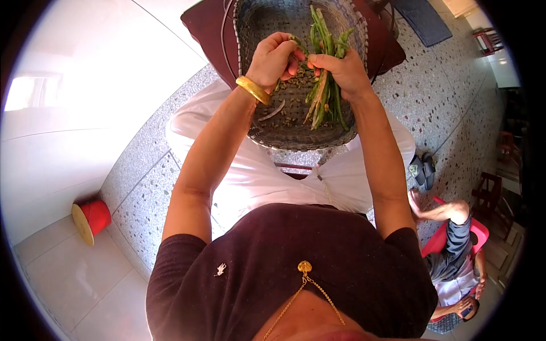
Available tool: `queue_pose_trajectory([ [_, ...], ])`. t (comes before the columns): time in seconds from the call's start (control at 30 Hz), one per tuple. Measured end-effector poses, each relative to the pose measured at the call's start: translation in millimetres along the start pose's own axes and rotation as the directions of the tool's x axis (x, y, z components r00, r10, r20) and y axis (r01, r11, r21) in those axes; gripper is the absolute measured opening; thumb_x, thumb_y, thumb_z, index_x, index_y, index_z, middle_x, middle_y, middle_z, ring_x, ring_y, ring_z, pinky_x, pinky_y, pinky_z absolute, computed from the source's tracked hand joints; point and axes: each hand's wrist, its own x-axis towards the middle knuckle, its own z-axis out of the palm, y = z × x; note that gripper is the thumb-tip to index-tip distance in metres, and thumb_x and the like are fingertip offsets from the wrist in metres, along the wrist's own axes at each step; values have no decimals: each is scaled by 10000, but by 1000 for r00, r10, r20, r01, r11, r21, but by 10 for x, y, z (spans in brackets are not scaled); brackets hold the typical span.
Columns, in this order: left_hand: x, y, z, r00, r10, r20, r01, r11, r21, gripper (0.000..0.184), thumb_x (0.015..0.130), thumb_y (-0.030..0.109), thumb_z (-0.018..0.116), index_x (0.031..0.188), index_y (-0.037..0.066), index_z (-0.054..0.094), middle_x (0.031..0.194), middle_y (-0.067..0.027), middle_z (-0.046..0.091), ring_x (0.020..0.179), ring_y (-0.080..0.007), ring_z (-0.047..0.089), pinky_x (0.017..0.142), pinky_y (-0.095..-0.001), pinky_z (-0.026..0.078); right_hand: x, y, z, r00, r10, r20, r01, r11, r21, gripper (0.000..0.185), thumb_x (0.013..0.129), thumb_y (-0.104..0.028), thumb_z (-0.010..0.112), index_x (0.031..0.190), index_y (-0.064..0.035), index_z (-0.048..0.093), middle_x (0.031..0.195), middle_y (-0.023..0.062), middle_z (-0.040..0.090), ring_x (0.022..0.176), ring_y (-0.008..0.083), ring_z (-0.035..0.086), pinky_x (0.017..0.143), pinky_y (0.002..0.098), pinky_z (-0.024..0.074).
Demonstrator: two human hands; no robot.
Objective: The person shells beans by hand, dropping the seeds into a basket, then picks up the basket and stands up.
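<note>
My right hand is wrapped round a bunch of long green beans, which hangs down over the inside of a woven basket. My left hand, with a gold bangle on its wrist, pinches the end of a green bean close to the right hand's thumb. Small broken-off bits are scattered over the basket's floor below both hands. Among them, near the left wrist, lies a curved pale strip that I cannot identify.
The basket rests on a dark red surface in front of my knees. A red spool-like object lies by the left wall. At right, another person sits on a red chair, with dark slippers nearby. A dark mat lies farther off.
</note>
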Motion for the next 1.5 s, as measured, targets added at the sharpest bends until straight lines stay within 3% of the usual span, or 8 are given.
queue_pose_trajectory([
  [0.33,10,-8,-48,994,10,113,0,996,-85,80,892,126,490,895,50,515,763,-47,585,511,-51,452,381,-167,291,11,-12,-79,998,24,55,-36,974,225,78,731,-72,614,773,-8,596,670,68,597,568,128,551,526,240,450],
  [0.63,2,-23,-9,985,71,156,-66,997,-34,96,898,140,484,881,50,513,744,-41,570,497,-53,441,381,-164,286,-3,-38,-181,962,203,181,-259,887,383,116,762,-82,578,823,14,554,671,54,554,576,120,509,552,226,432],
  [0.73,28,12,-72,972,-63,227,109,975,-196,109,903,146,469,880,46,505,740,-42,547,488,-58,422,378,-167,281,29,20,-202,951,185,249,-282,851,444,139,767,-97,582,825,28,558,700,68,577,584,126,519,560,236,439],
  [0.83,35,18,-91,972,-90,219,169,911,-375,68,881,97,482,853,35,488,718,-61,522,494,-87,436,381,-182,288,-16,-64,-101,979,186,81,-202,932,301,133,764,-94,603,835,10,562,735,82,603,609,127,538,563,244,441],
  [0.93,33,3,-101,988,-58,142,106,929,-355,63,876,92,482,842,40,478,741,-63,517,513,-87,434,389,-185,295,22,42,-68,999,29,30,-34,987,154,133,758,-87,631,851,-10,575,758,85,618,644,126,557,573,245,444],
  [1.23,74,-20,-192,919,-202,338,331,862,-384,121,891,152,466,841,44,487,723,-32,502,507,-48,400,365,-153,273,6,154,-25,977,-177,-115,158,975,-158,173,758,-150,671,851,-24,597,761,46,617,665,107,555,597,247,447],
  [1.33,35,38,-98,966,-189,176,240,911,-335,119,885,151,468,848,42,494,718,-28,496,504,-50,391,369,-149,267,15,160,-42,976,-187,-109,162,965,-205,190,759,-179,676,837,-24,599,755,38,611,667,95,548,601,243,441],
  [1.5,42,10,-121,971,-217,101,236,937,-256,117,883,152,473,889,43,515,753,-28,518,515,-54,401,384,-159,277,-11,110,-32,971,-199,-130,141,923,-359,184,758,-173,675,825,-21,597,719,23,593,651,93,540,593,240,433],
])
